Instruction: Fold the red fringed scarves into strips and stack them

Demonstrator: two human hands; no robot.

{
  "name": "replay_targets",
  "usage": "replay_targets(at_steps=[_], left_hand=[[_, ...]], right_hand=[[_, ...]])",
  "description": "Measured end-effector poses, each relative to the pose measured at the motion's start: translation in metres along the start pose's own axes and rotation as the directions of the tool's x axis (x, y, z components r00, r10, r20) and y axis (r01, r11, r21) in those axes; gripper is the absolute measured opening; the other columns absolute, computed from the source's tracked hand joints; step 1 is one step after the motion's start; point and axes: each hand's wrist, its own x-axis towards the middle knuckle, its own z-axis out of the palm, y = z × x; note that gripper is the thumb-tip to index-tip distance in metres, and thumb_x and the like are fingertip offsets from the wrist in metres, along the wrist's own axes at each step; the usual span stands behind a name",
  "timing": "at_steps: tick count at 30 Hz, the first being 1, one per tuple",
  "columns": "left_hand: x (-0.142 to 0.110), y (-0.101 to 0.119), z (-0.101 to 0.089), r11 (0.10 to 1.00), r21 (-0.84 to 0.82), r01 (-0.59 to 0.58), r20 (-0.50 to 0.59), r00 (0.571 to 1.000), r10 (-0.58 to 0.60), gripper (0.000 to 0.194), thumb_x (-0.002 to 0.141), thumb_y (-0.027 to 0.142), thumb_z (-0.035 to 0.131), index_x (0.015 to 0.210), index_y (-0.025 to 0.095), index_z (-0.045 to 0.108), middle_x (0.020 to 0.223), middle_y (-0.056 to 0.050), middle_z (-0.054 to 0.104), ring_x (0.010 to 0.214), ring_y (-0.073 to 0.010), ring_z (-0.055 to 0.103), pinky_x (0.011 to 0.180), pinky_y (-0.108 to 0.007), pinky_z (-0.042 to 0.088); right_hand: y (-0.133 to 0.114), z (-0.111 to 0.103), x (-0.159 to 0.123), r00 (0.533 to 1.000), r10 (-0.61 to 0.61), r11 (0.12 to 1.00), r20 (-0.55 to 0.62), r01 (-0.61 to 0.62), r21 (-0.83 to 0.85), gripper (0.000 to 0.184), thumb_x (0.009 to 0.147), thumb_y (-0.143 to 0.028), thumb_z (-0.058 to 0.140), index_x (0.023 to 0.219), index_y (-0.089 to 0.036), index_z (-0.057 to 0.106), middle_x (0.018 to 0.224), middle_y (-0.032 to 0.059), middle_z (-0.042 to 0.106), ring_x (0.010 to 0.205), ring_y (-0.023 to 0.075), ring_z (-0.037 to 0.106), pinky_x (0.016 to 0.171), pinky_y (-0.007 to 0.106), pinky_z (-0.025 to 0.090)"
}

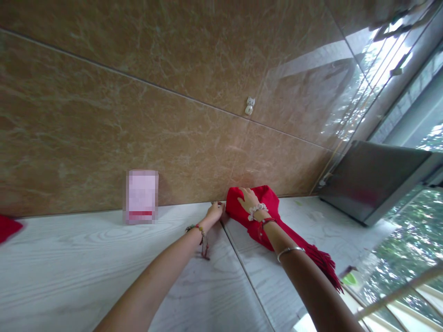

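Note:
A bright red fringed cloth point(273, 203), which looks like a scarf, lies bunched against the tiled wall on the light wood-grain surface. Its tassels point(323, 265) trail toward the lower right. My right hand point(249, 200) rests on top of the cloth with its fingers extended. Just left of the cloth, my left hand point(215, 211) is closed at the foot of the wall, near a dark seam in the surface. Whatever its fingers hold, if anything, is too small to make out.
A blurred pink-and-white rectangular item point(141, 196) stands by the wall. More red fabric point(8, 228) shows at the far left. A grey appliance-like box point(374, 180) is at the right, beside a window. A small white cat-shaped hook point(249, 106) sits on the brown wall point(173, 138).

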Motion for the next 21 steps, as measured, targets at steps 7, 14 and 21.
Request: replay_targets(at_steps=[7, 14, 21], left_hand=[[-0.102, -0.003, -0.098, 0.933, 0.337, -0.126, 0.035, 0.992, 0.121, 0.014, 0.071, 0.018, 0.05, 0.08, 0.016, 0.061, 0.087, -0.005, 0.064, 0.088, -0.0195, 0.056, 0.084, -0.029, 0.039], [-0.234, -0.024, -0.28, 0.507, 0.825, -0.25, 0.115, 0.952, 0.284, 0.03, 0.077, 0.021, 0.038, 0.097, 0.019, 0.06, 0.106, -0.006, 0.059, 0.097, -0.0169, 0.053, 0.09, -0.029, 0.039], [-0.291, -0.027, -0.382, 0.372, 0.915, 0.16, -0.311, 0.864, 0.395, 0.029, 0.076, 0.013, 0.035, 0.091, 0.016, 0.06, 0.099, -0.007, 0.059, 0.097, -0.0185, 0.053, 0.092, -0.033, 0.04]], right_hand=[[-0.077, 0.017, -0.045, 0.99, -0.124, 0.988, 0.072, 0.117, 0.098, 0.043, 0.077, -0.016, 0.045, 0.119, -0.022, 0.048, 0.12, 0.0084, 0.049, 0.111, 0.0227, 0.042, 0.087, 0.037, 0.039], [-0.219, 0.056, -0.093, 0.927, -0.356, 0.905, 0.117, 0.311, 0.291, 0.041, 0.077, -0.018, 0.047, 0.118, -0.022, 0.048, 0.122, 0.0067, 0.049, 0.113, 0.0182, 0.041, 0.089, 0.032, 0.037], [-0.307, 0.082, -0.119, 0.878, -0.462, 0.849, 0.127, 0.397, 0.349, 0.035, 0.079, -0.015, 0.041, 0.109, -0.024, 0.056, 0.118, 0.0081, 0.053, 0.111, 0.0214, 0.044, 0.094, 0.042, 0.03]])
